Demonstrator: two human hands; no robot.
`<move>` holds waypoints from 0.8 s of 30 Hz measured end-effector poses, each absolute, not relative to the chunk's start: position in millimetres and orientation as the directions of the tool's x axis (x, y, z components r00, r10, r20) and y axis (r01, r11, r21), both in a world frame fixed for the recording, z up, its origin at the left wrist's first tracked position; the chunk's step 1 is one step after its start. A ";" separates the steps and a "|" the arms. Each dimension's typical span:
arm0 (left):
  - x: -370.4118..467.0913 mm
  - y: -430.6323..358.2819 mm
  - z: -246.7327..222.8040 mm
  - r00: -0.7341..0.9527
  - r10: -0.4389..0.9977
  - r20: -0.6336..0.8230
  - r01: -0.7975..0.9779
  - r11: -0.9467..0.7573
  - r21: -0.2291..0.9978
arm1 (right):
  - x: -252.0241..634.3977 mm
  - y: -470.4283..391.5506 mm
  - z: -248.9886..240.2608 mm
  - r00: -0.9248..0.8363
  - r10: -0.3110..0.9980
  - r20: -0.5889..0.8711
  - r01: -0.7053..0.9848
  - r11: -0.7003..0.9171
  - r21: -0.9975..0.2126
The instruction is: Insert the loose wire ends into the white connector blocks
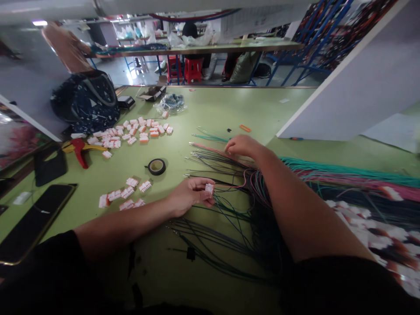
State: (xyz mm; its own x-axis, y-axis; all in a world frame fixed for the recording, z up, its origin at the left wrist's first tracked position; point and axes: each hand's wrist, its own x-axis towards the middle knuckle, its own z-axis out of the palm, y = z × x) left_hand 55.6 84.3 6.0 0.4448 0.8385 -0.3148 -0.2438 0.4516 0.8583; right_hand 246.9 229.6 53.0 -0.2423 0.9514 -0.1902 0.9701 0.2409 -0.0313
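Between the thumb and fingers of my left hand [190,195] is a small white connector housing [209,189], with several thin wires running from it to the right. My right hand [241,146] is farther out, its fingers curled down over the pink and green wires [210,146]; whether a wire is pinched there is hidden. Below it, black wires [213,162] with metal ends fan out to the left. Dark green wires [210,262] lie nearer to me. A few white and orange connector housings [127,192] lie left of my left hand.
A larger heap of connector housings [141,129] lies at the back left, near red and yellow pliers [80,149]. Black tape [156,166] and a phone [36,223] are on the table. Long bundled wires [344,173] and finished-looking connectors [377,232] fill the right side. People sit beyond.
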 end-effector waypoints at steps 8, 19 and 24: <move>55.0 82.9 8.4 0.438 0.833 -0.339 -0.238 0.471 0.849 | 258.1 237.0 44.6 0.040 0.999 -0.032 0.998 -0.038 0.046; 55.0 84.0 6.7 0.446 0.833 -0.327 -0.264 0.471 0.842 | 261.4 237.5 42.2 0.149 0.979 0.136 0.987 -0.141 -0.072; 54.9 83.9 4.9 0.444 0.836 -0.324 -0.264 0.467 0.844 | 260.8 236.9 44.7 0.216 0.967 0.132 0.962 -0.188 -0.196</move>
